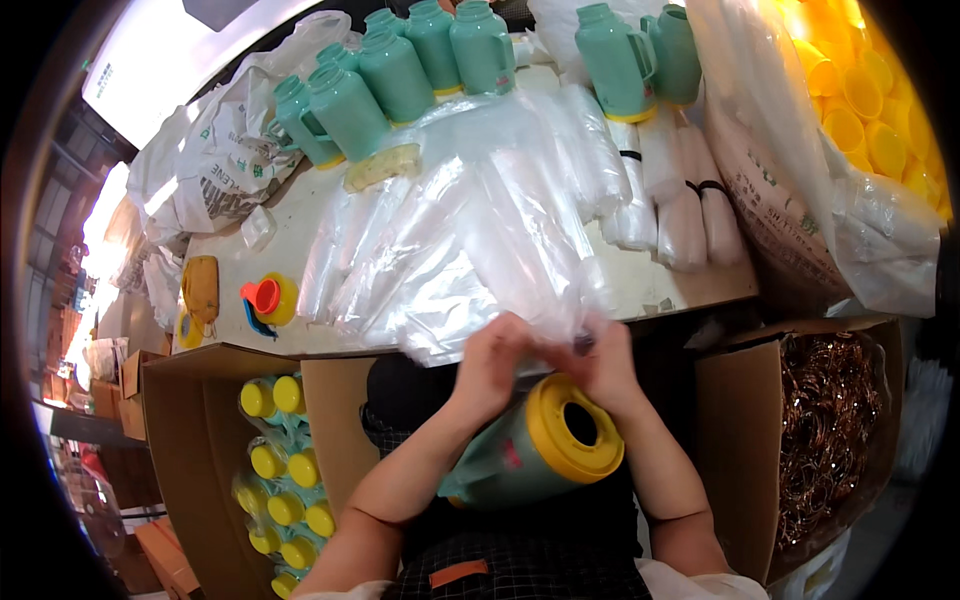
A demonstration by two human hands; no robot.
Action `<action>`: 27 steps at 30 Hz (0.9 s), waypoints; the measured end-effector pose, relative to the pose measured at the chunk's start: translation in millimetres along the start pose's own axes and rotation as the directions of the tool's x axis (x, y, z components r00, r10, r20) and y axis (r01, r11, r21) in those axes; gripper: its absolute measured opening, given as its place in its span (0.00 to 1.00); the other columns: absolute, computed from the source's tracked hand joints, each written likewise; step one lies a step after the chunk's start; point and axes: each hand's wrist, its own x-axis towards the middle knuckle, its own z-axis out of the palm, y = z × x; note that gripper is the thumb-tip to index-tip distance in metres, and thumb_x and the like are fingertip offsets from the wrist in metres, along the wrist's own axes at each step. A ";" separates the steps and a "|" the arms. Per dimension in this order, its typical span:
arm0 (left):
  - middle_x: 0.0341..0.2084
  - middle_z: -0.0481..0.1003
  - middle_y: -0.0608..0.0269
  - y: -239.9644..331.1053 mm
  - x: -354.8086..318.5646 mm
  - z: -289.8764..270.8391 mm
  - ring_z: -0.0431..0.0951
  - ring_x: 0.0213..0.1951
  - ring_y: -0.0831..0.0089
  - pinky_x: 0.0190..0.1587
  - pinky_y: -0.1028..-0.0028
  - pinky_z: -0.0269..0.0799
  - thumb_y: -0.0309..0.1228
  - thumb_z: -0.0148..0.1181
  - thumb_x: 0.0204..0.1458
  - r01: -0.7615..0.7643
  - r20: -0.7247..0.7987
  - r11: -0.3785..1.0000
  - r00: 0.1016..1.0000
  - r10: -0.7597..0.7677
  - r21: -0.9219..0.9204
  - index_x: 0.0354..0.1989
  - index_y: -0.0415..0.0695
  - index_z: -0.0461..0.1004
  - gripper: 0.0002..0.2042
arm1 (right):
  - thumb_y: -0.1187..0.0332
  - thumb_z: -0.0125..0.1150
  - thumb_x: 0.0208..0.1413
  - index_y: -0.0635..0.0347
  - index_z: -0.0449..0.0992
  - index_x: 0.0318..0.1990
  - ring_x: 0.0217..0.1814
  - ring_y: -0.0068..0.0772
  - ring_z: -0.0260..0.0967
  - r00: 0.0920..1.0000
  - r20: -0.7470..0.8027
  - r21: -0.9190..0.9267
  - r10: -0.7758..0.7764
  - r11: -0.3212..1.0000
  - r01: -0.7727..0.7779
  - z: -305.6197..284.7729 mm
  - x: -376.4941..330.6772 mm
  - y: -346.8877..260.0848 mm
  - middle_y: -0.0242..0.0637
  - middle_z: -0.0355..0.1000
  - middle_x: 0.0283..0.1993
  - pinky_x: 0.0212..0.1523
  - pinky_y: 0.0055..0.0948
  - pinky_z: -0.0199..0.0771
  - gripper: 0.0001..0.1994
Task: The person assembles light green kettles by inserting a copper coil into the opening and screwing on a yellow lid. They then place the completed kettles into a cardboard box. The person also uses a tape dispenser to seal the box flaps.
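Worktable (700, 285), beyond the fingers, bearing clear plastic bags (470, 250) spread directly ahead of them. Green flask (515, 460), tilted just below the fingers, long axis rising from lower left to a yellow-collared mouth nearer the right hand (603, 368). Right and left hand (492, 360), fingers curled inward by the bags' near edge, blurred; cannot tell whether pinching film.

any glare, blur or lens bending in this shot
Head view: glare streaks the clear plastic bags; left hand and right hand look motion-blurred; fisheye curvature bows the front edge of the table; corners go black; upper left is blown out.
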 end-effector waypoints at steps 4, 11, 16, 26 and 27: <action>0.23 0.69 0.66 10.1 -8.5 -44.2 0.67 0.25 0.76 0.35 0.72 0.70 0.30 0.54 0.66 0.355 0.392 0.378 0.920 0.022 -0.855 0.39 0.43 0.69 0.05 | 0.78 0.62 0.60 0.56 0.70 0.34 0.33 0.25 0.72 0.748 -0.515 0.804 0.419 0.540 0.251 -35.2 -15.6 83.0 0.32 0.74 0.33 0.39 0.26 0.77 0.07; 0.32 0.70 0.61 11.3 -47.3 -25.8 0.70 0.32 0.70 0.35 0.71 0.70 0.22 0.69 0.47 -0.112 0.006 0.994 0.994 0.112 -0.022 0.49 0.42 0.70 0.20 | 0.64 0.52 0.71 0.60 0.69 0.41 0.40 0.27 0.66 0.641 -0.759 0.304 0.115 0.933 0.192 43.1 -111.5 66.5 0.31 0.65 0.37 0.46 0.28 0.69 0.09; 0.39 0.71 0.50 26.6 -169.2 -64.7 0.76 0.38 0.52 0.39 0.63 0.74 0.27 0.70 0.47 -0.022 -0.147 0.897 0.984 0.096 0.441 0.56 0.42 0.69 0.26 | 0.65 0.57 0.67 0.67 0.65 0.61 0.60 0.38 0.68 0.945 -0.275 0.047 -0.177 0.979 0.197 103.0 -167.5 56.5 0.47 0.66 0.59 0.59 0.35 0.69 0.20; 0.45 0.71 0.44 -1.3 -291.9 -136.5 0.78 0.39 0.45 0.36 0.54 0.75 0.30 0.68 0.45 0.671 -0.773 0.476 0.633 0.030 0.568 0.45 0.44 0.79 0.16 | 0.70 0.76 0.50 0.65 0.65 0.62 0.55 0.36 0.76 0.718 0.645 0.142 -0.262 0.964 0.224 209.7 -78.1 -37.4 0.42 0.75 0.51 0.54 0.34 0.76 0.34; 0.42 0.72 0.45 0.7 -303.1 -158.2 0.78 0.39 0.45 0.36 0.53 0.75 0.31 0.66 0.47 0.770 -0.853 0.437 0.521 -0.012 0.464 0.44 0.43 0.80 0.15 | 0.69 0.77 0.48 0.65 0.66 0.62 0.53 0.37 0.76 0.676 0.668 0.028 -0.311 0.919 0.394 225.8 -65.1 -76.0 0.43 0.74 0.50 0.51 0.33 0.77 0.34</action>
